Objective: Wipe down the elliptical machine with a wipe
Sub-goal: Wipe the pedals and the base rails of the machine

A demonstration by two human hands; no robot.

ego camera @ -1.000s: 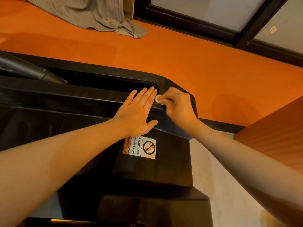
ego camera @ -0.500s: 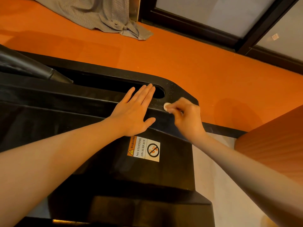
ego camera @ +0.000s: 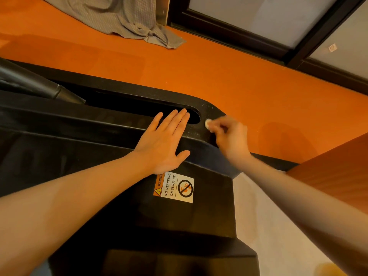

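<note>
Wipe (ego camera: 207, 123) pinched, cloth (ego camera: 127, 18) behind.

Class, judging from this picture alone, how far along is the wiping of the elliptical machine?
Underway. The right hand pinches a small white wipe against the machine's black cover beside the slot. The left hand rests flat. White specks remain between the hands, so that corner is not finished.
</note>
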